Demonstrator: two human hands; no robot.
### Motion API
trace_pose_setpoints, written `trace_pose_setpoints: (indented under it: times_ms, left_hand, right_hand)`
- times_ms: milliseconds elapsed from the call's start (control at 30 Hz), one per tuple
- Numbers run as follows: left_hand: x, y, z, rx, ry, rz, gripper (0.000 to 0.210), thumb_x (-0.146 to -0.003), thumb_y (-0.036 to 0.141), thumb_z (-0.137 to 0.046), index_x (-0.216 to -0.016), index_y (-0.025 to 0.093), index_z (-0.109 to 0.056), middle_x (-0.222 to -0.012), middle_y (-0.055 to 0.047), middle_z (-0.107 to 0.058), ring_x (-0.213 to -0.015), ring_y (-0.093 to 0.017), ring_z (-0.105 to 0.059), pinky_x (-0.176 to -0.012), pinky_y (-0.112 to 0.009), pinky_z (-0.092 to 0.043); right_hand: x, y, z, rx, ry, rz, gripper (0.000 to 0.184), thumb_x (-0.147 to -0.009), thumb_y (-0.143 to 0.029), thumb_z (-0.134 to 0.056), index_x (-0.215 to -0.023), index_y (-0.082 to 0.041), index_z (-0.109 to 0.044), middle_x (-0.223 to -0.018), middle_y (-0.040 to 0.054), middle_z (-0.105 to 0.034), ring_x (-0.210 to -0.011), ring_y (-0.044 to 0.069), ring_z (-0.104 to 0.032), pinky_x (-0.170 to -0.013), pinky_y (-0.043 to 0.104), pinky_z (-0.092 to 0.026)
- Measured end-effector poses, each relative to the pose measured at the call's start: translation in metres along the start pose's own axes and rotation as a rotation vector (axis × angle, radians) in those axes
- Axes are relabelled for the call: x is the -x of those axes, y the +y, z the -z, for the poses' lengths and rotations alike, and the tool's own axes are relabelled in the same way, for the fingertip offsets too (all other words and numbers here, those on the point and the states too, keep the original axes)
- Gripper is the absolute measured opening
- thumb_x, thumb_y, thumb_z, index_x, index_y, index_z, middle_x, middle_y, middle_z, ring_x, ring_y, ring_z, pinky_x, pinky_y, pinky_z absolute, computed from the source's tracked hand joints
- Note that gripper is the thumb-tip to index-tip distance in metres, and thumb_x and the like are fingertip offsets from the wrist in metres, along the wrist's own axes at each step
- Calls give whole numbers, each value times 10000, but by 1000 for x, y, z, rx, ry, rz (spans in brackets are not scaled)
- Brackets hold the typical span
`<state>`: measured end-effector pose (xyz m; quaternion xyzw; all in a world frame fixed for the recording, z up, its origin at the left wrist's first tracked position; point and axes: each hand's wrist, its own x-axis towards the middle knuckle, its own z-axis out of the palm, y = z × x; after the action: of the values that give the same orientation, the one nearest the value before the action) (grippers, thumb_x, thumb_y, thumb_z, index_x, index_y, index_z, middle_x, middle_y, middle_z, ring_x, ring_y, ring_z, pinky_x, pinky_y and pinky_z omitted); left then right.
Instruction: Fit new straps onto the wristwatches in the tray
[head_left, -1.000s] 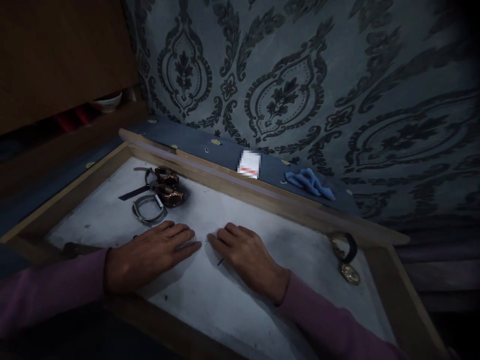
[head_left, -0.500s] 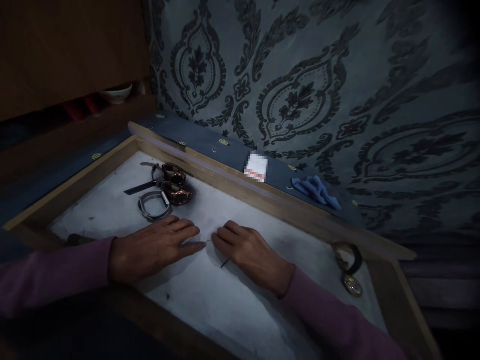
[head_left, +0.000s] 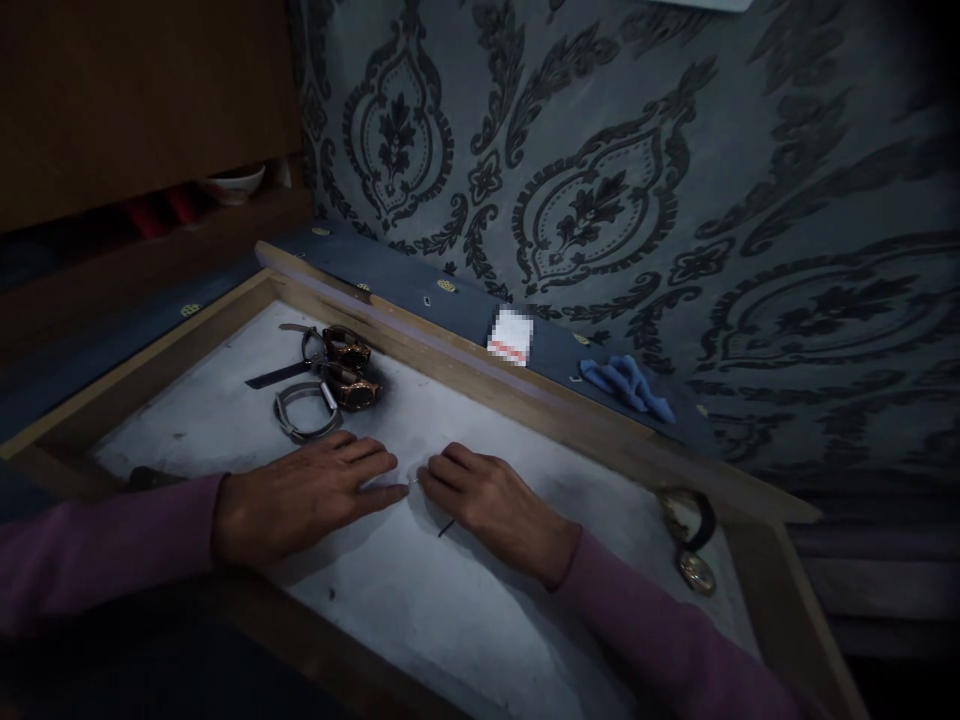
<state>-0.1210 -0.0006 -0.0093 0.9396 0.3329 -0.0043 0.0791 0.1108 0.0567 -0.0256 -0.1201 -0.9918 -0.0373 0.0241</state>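
Note:
My left hand [head_left: 304, 495] lies palm down over the white drawer bottom [head_left: 480, 620], fingers stretched out with a gap between thumb and forefinger. Its thumb tip meets or nearly meets a tiny, thin, pale piece [head_left: 413, 482], too small to name. From the other side, my right hand [head_left: 484, 492] is closed, its fingertips at that piece. A thin dark stick-like end [head_left: 446, 527] sticks out under the right hand; the rest is hidden. Just beyond my left hand is a grey-strapped watch [head_left: 307, 410], beside two brown-patterned watches [head_left: 354, 386].
The shallow wooden drawer's far wall [head_left: 450, 352] runs behind the hands. A gold-coloured watch [head_left: 696, 572] with a dark strap lies at the right end. Behind the wall are a blurred white packet [head_left: 511, 335] and a blue cloth [head_left: 628, 386]. A bowl [head_left: 234, 186] stands on the left shelf.
The view has shifted slightly, so drawer and hands appear a little further left. Both hands keep nearly the same pose.

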Motion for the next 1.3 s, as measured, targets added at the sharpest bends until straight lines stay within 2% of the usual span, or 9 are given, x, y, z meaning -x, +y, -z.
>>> trace_pose_setpoints:
  times_ms: [200,400,767,900,1100,1300]
  left_hand:
    - [1,0,0,48,26,-5,443,-921,37,-466,-1334,194,-490,-1162,-102,-591,-1061,-235,-530,-923,-378,-384]
    - [1,-1,0,42,-20,0,405,-953,75,-443,-1337,195,-490,-1213,-109,-574,-1081,-242,-515,-933,-388,-372]
    - [3,-3,-4,68,27,-12,444,-935,45,-445,-1347,206,-485,-1227,-103,-568,-1099,-234,-518,-947,-381,-352]
    - [2,-3,-4,53,-1,-7,425,-952,61,-432,-1351,200,-482,-1219,-106,-572,-1097,-239,-517,-941,-385,-354]
    - [4,-4,-4,62,52,-4,491,-910,7,-453,-1342,236,-490,-1212,-86,-573,-1092,-222,-525,-942,-364,-359]
    - [5,-5,-5,63,20,-1,521,-923,12,-429,-1385,252,-444,-1254,-90,-555,-1127,-227,-504,-959,-377,-343]
  right_hand:
    - [-1,0,1,-6,-9,-3,137,-959,-128,-517,-888,-126,-633,-884,61,-641,-806,191,-534,-624,295,-464]
    - [-2,1,2,14,-33,-11,183,-979,-134,-476,-889,-135,-635,-878,66,-641,-805,188,-537,-619,290,-463]
    - [-3,4,1,14,-21,37,185,-979,-138,-476,-882,-132,-633,-865,68,-625,-811,192,-522,-663,294,-453]
    - [-4,4,2,13,-17,36,171,-971,-138,-492,-878,-126,-634,-860,61,-623,-804,191,-523,-652,290,-448]
    - [-5,8,1,1,-11,81,223,-992,-161,-448,-881,-126,-638,-841,58,-616,-793,189,-513,-651,299,-445]
    - [-6,13,2,-71,-42,104,212,-995,-150,-440,-933,-110,-639,-858,61,-626,-818,194,-507,-698,303,-449]
